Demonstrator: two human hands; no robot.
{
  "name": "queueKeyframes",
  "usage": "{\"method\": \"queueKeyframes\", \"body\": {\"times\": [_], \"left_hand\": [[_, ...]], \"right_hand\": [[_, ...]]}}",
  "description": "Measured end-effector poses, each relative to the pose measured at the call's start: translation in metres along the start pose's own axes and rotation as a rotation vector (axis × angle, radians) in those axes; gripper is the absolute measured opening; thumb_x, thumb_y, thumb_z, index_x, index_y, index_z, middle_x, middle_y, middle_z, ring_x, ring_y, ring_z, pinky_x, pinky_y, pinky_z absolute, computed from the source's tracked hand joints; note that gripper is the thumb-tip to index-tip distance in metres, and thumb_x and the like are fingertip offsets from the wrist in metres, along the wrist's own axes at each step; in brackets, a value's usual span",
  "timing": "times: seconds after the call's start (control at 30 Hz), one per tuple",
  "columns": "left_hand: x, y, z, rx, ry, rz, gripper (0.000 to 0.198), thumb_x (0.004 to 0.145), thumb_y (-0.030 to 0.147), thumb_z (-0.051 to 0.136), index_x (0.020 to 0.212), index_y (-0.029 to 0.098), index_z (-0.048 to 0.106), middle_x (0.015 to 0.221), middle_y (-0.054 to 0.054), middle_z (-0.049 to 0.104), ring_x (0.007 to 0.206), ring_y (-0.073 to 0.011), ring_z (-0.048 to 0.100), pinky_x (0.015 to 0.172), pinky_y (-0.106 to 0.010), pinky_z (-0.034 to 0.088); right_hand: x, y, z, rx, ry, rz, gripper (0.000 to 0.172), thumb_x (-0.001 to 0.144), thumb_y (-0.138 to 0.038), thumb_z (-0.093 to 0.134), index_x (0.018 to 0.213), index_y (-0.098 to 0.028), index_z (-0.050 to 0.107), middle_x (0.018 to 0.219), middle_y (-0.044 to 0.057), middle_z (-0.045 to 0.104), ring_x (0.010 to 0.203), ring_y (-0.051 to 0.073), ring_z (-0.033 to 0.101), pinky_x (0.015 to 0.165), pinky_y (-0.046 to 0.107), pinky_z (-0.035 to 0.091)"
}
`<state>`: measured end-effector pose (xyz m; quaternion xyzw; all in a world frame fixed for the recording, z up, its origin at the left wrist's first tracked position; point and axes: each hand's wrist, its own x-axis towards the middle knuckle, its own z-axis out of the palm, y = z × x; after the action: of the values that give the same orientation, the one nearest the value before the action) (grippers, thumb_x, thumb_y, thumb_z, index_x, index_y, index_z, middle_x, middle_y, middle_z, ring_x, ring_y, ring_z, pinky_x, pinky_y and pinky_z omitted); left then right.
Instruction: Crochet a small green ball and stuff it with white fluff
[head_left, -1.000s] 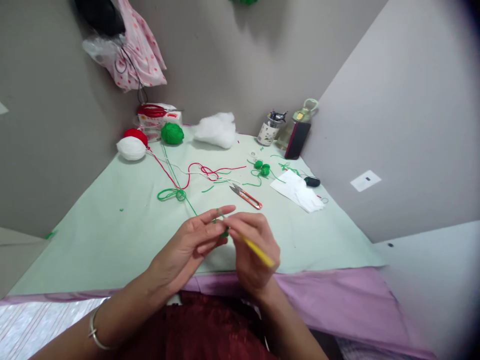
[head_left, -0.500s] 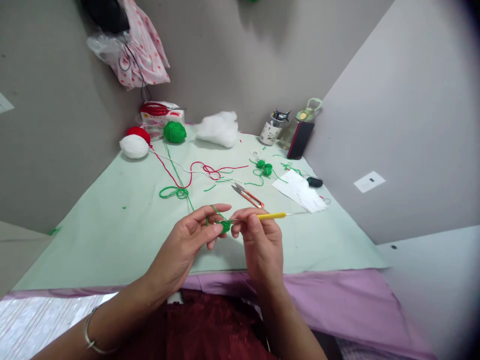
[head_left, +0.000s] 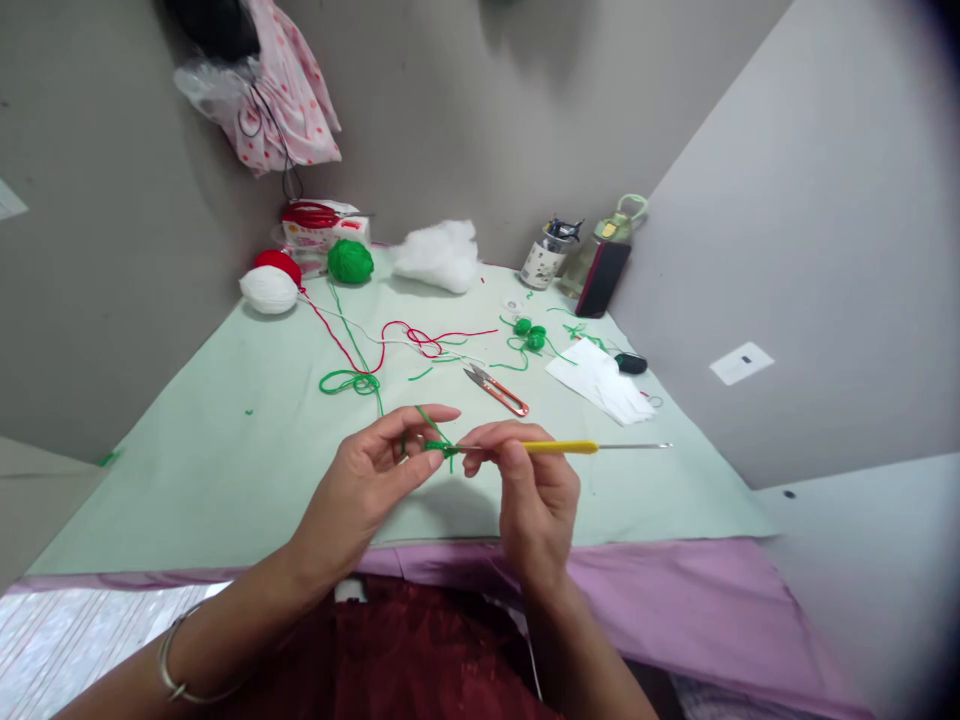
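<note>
My left hand pinches a small green crochet piece between thumb and fingers, its index finger stretched out with green yarn running over it. In my right hand is a crochet hook with a yellow handle, held between thumb and fingers. The hook's left tip meets the green piece; its other metal end sticks out to the right. Much of the piece is hidden by my left fingers. Just beyond my hands lie orange-handled thread snips.
Behind are a green yarn ball, a white yarn ball, a red yarn ball and white stuffing. Small green balls, white paper, a phone, a pen cup and a bottle stand or lie right.
My right hand has shifted slightly right and down, and the hook now lies more level with its right end farther out. The green piece has turned in my left fingers and appears flatter.
</note>
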<state>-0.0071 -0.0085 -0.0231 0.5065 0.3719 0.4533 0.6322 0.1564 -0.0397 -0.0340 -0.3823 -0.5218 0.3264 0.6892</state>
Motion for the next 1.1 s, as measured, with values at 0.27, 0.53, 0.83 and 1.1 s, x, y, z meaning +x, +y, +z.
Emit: {"method": "queueKeyframes", "body": {"times": [0.27, 0.53, 0.83, 1.1], "left_hand": [[0.000, 0.004, -0.002, 0.169, 0.010, 0.097, 0.024, 0.092, 0.027, 0.077, 0.114, 0.036, 0.081, 0.090, 0.003, 0.064, 0.084, -0.0136, 0.054, 0.083, -0.025, 0.044], [-0.003, 0.008, 0.003, 0.219, 0.117, 0.144, 0.023, 0.089, 0.023, 0.078, 0.110, 0.032, 0.082, 0.089, 0.002, 0.063, 0.077, -0.0136, 0.053, 0.084, -0.027, 0.045], [-0.004, 0.007, 0.002, 0.182, 0.100, 0.085, 0.022, 0.089, 0.026, 0.079, 0.109, 0.032, 0.083, 0.082, 0.003, 0.061, 0.073, -0.0132, 0.051, 0.078, -0.026, 0.044], [-0.009, 0.005, 0.011, 0.263, 0.169, 0.205, 0.024, 0.088, 0.021, 0.079, 0.110, 0.030, 0.082, 0.084, 0.003, 0.062, 0.067, -0.0109, 0.049, 0.077, -0.026, 0.047]], "right_hand": [[-0.002, -0.004, -0.001, -0.110, -0.011, -0.096, 0.026, 0.107, -0.018, 0.051, 0.104, -0.025, 0.076, 0.094, 0.002, 0.075, 0.074, 0.013, 0.067, 0.072, 0.032, 0.056], [-0.006, -0.004, 0.003, -0.175, -0.030, -0.212, 0.026, 0.106, -0.015, 0.052, 0.110, -0.027, 0.075, 0.097, 0.003, 0.076, 0.081, 0.016, 0.068, 0.074, 0.035, 0.056], [-0.004, -0.005, 0.002, -0.163, -0.024, -0.138, 0.027, 0.106, -0.015, 0.052, 0.106, -0.027, 0.076, 0.095, 0.002, 0.075, 0.076, 0.014, 0.067, 0.071, 0.032, 0.055], [-0.011, 0.006, -0.003, -0.396, -0.101, -0.349, 0.037, 0.100, -0.007, 0.054, 0.123, -0.031, 0.072, 0.100, 0.005, 0.075, 0.091, 0.020, 0.071, 0.077, 0.037, 0.059]]}}
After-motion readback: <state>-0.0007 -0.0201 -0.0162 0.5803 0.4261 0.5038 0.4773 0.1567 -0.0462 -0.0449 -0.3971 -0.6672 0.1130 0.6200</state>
